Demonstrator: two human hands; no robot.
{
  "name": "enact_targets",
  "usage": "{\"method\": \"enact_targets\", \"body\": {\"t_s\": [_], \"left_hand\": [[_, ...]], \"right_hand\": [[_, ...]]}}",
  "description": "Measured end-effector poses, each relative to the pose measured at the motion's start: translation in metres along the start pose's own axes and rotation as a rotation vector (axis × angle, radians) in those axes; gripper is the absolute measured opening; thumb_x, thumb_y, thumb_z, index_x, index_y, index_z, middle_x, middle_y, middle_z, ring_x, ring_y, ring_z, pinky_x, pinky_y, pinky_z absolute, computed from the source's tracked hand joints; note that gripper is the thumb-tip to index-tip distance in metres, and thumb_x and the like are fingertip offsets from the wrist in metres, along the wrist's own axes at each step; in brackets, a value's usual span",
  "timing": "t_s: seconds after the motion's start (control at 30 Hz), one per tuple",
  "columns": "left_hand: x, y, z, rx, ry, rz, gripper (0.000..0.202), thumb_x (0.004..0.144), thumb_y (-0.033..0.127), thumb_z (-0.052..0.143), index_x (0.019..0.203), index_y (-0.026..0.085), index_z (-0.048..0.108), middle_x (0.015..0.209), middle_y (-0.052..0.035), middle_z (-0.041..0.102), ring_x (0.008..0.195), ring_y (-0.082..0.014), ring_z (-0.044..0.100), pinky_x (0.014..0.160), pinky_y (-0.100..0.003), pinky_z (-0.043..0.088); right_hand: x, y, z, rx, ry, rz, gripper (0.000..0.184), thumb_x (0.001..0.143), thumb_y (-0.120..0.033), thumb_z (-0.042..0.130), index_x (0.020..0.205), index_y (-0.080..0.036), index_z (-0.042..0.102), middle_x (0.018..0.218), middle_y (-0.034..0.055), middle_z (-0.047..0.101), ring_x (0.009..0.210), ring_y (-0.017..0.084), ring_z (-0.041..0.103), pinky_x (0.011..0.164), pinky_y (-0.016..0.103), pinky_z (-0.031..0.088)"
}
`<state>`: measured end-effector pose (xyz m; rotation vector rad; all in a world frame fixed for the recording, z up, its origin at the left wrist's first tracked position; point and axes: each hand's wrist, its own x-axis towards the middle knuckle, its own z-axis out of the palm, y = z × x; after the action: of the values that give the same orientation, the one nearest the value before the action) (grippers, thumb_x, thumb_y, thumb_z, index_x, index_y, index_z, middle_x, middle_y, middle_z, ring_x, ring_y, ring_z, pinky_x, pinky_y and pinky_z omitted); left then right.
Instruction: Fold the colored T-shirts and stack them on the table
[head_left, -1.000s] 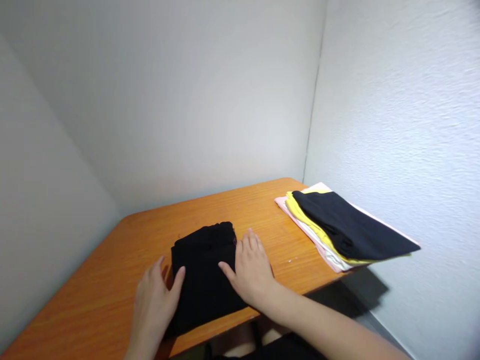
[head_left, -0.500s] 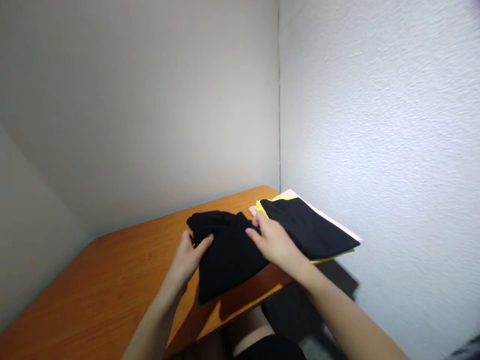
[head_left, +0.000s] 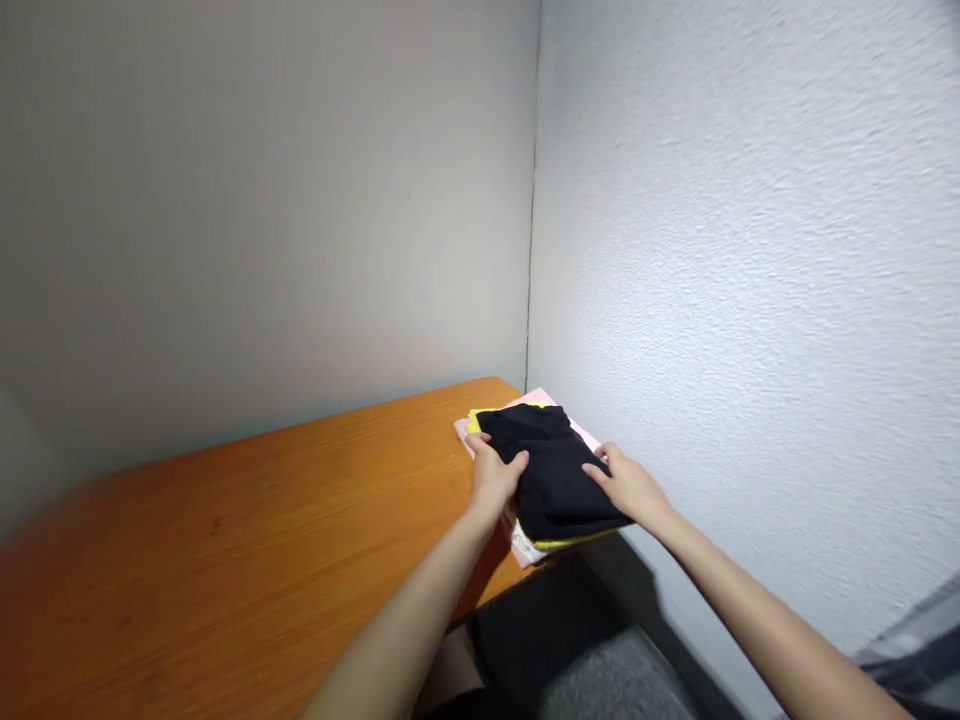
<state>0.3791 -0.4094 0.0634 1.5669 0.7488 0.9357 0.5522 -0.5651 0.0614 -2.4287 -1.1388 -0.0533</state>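
A folded black garment (head_left: 562, 485) lies over a stack of folded cloths at the table's right end. My left hand (head_left: 495, 475) grips its left edge, thumb on top and fingers underneath or along the side. On the opposite edge, my right hand (head_left: 626, 485) holds it the same way, close to the wall. Beneath the black cloth, yellow fabric (head_left: 474, 420) peeks out at the upper left. Pink cloth (head_left: 540, 397) shows at the back corner, and a white piece (head_left: 525, 545) at the front. Most of the stack is hidden under the black garment.
The brown wooden table (head_left: 262, 540) stretches to the left. A rough white wall (head_left: 735, 300) rises right beside the stack, and a grey wall (head_left: 300, 220) stands behind the table. The table's front edge runs just below the stack.
Both hands have carried the black garment rightward, from the table beside the stack onto the top of it. The view has turned somewhat to the right.
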Motion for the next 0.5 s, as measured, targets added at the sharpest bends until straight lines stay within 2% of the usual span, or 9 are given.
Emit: {"method": "enact_targets", "body": {"t_s": [0.1,0.23,0.33,0.43,0.5], "left_hand": [[-0.002,-0.008,-0.003,0.02,0.004,0.014,0.065,0.066,0.03,0.079,0.1,0.024,0.023,0.1,-0.0082,0.054,0.093,-0.0241,0.061,0.088,-0.042,0.045],[-0.006,-0.002,-0.005,0.07,0.02,0.028,0.063,0.068,0.031,0.077,0.101,0.024,0.024,0.101,-0.0099,0.054,0.092,-0.0242,0.06,0.085,-0.038,0.045],[-0.01,0.001,-0.005,0.135,0.017,0.025,0.059,0.071,0.031,0.073,0.104,0.022,0.025,0.103,-0.0123,0.055,0.094,-0.0249,0.06,0.085,-0.037,0.044],[-0.016,0.003,-0.005,0.166,-0.014,0.061,0.055,0.075,0.029,0.069,0.111,0.02,0.029,0.112,-0.0153,0.057,0.098,-0.0249,0.061,0.087,-0.033,0.043],[-0.021,0.005,-0.005,0.198,-0.048,0.079,0.054,0.078,0.03,0.065,0.118,0.019,0.03,0.118,-0.0171,0.057,0.101,-0.0253,0.061,0.088,-0.032,0.043]], "right_hand": [[-0.01,0.003,0.017,-0.036,0.035,-0.006,0.032,0.095,-0.039,0.043,0.116,-0.016,0.051,0.101,0.0138,0.067,0.087,0.027,0.064,0.069,0.032,0.041],[-0.016,-0.001,0.018,-0.073,0.078,0.002,0.037,0.096,-0.044,0.038,0.118,-0.017,0.051,0.106,0.0134,0.065,0.086,0.028,0.065,0.07,0.035,0.043],[-0.018,0.002,0.025,-0.125,0.143,-0.014,0.045,0.095,-0.048,0.035,0.119,-0.015,0.053,0.111,0.0159,0.061,0.099,0.032,0.06,0.081,0.041,0.043],[-0.017,0.008,0.036,-0.19,0.183,0.162,0.062,0.09,-0.061,0.037,0.125,-0.013,0.054,0.119,0.019,0.057,0.108,0.039,0.053,0.089,0.051,0.039],[-0.016,0.01,0.038,-0.189,0.12,0.28,0.072,0.086,-0.069,0.036,0.129,-0.013,0.052,0.121,0.019,0.057,0.108,0.041,0.052,0.09,0.055,0.038]]}}
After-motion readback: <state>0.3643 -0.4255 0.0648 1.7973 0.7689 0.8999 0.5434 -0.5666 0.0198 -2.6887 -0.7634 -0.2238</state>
